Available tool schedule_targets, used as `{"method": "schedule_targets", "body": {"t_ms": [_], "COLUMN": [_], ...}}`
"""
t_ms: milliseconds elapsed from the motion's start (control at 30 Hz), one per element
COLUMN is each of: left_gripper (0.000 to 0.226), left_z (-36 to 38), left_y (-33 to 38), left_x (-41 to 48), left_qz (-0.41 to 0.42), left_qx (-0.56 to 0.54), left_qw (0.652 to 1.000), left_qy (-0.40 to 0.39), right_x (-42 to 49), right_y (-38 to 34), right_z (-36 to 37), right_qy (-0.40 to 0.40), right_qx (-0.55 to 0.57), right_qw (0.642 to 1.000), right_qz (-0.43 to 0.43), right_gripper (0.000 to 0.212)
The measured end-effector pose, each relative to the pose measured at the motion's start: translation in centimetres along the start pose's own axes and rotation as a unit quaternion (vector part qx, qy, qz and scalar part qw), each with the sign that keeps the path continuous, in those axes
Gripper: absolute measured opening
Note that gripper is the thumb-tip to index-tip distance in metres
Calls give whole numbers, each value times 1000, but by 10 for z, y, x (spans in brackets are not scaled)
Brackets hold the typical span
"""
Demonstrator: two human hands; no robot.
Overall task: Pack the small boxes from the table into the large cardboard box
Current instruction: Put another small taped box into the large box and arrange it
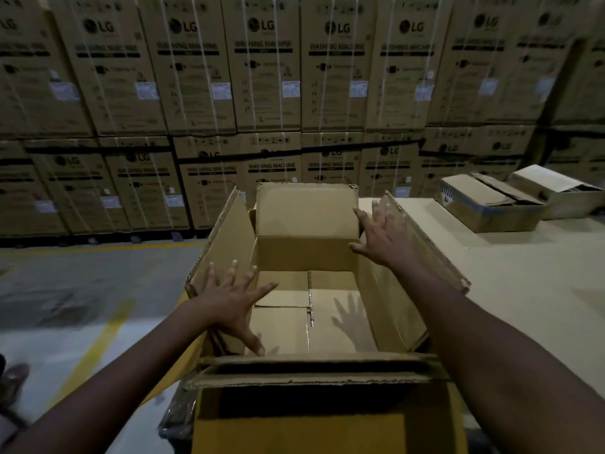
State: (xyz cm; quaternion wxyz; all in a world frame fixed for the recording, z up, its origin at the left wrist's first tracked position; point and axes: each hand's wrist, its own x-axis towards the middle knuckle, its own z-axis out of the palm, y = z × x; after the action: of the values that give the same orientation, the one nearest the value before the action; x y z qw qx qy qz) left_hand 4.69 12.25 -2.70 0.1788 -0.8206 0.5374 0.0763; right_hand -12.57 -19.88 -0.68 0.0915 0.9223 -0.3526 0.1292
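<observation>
At the table's (523, 283) left edge, the large cardboard box (304, 255) is standing open, holding nothing. Left hand (229, 299), fingers splayed wide, is pressing the left flap outward; right hand (383, 237), fingers also spread, is pushing the right flap. Likely step: readying the box. Next is calling for a reach to two small boxes (491, 208) sitting well apart, far right, before stacked LG washing-machine cartons (265, 77).

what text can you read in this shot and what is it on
"LG": on the stacked cartons at the back.
"WASHING MACHINE": on the same cartons.
White stickers on those cartons: too blurred to read.
Blue print on the small box: unreadable.
Large cardboard box: no text seen.
</observation>
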Motion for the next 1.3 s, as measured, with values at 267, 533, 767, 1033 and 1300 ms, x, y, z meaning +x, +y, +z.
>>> {"method": "schedule_targets", "body": {"t_ms": [267, 533, 767, 1033, 1300], "left_gripper": [120, 97, 91, 95, 85], "left_z": [6, 0, 8, -15, -63], "left_y": [-3, -19, -23, -9, 48], "left_x": [-12, 2, 27, 56, 79], "left_qz": [-45, -188, -215, -203, -152], "left_qx": [114, 239, 326, 241, 178], "left_qw": [984, 943, 919, 942, 951], "left_qy": [133, 135, 52, 116, 204], "right_x": [-46, -61, -82, -79, -69], "right_y": [-8, -6, 9, 16, 59], "right_z": [18, 10, 16, 5, -15], "right_qy": [-3, -2, -54, -48, -21], "right_qx": [-35, -82, -112, -115, -18], "right_qw": [998, 994, 988, 988, 994], "right_qz": [48, 72, 93, 97, 106], "right_gripper": [87, 86, 83, 82, 81]}}
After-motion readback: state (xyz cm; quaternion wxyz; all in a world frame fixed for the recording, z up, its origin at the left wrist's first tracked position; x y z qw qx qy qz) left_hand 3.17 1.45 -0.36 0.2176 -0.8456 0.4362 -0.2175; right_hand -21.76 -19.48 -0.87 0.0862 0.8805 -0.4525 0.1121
